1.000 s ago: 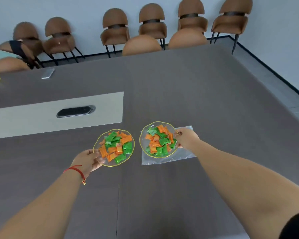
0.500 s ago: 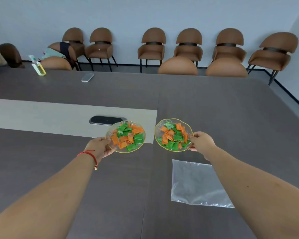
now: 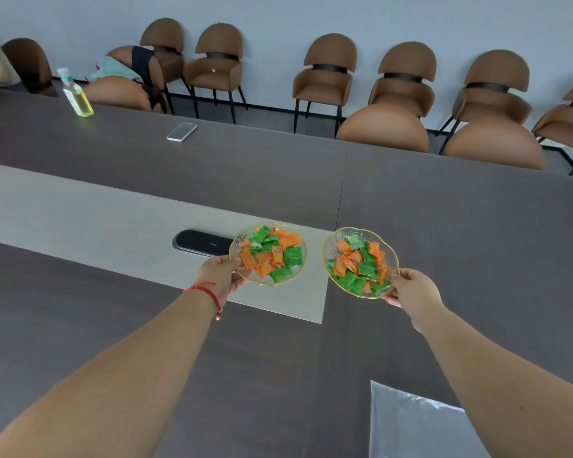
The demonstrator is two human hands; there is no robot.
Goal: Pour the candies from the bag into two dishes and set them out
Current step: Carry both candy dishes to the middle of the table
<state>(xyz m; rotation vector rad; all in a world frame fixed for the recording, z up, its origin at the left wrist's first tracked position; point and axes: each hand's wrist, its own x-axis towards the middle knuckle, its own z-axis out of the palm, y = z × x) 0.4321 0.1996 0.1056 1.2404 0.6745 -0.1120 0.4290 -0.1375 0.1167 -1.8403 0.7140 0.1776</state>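
Observation:
Two clear glass dishes with gold rims carry orange and green wrapped candies. My left hand (image 3: 220,277) grips the near-left rim of the left dish (image 3: 237,245), held above the table's pale centre strip. My right hand (image 3: 411,289) grips the near-right rim of the right dish (image 3: 326,251), held over the dark table top. The two dishes are side by side and apart. The empty clear plastic bag (image 3: 411,424) lies flat on the table near me, partly under my right forearm.
A black cable hatch (image 3: 199,242) sits in the pale strip (image 3: 80,209) just left of the left dish. Farther off on the table (image 3: 477,226) lie a phone (image 3: 181,131) and a bottle of yellow liquid (image 3: 76,95). Brown chairs (image 3: 328,74) line the far side.
Both hands have carried the dishes forward, away from the bag, which has dropped toward the lower right of the view. The view has swung left and up along the table.

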